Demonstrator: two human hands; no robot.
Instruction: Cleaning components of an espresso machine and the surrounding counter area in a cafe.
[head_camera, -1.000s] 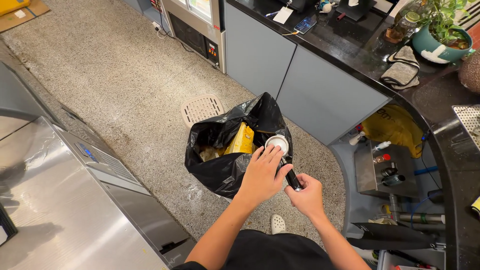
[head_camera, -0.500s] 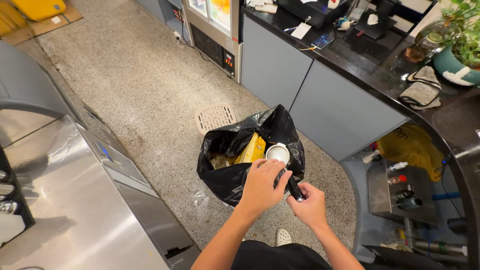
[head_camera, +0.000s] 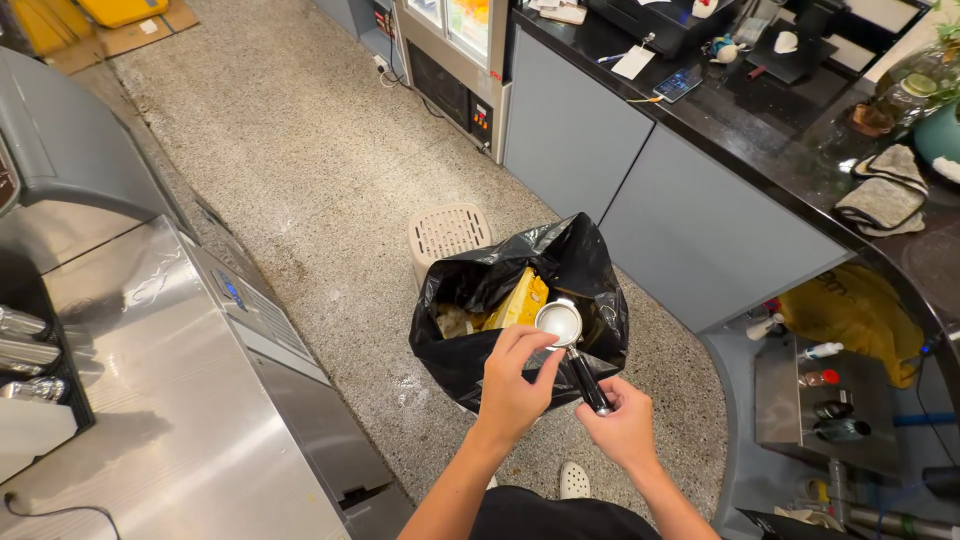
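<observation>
— Where is the portafilter (head_camera: 566, 335) now?
— Over the black bin bag (head_camera: 520, 300), as before, basket upward.
— The grip?
— Right hand (head_camera: 625, 425) stays closed round the black handle; left hand (head_camera: 515, 385) has shifted, fingertips pinching the metal rim.

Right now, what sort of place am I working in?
Likely behind a cafe counter: the right hand holds a coffee-machine filter handle over a black bin bag, with a steel machine and a dark counter nearby.
</observation>
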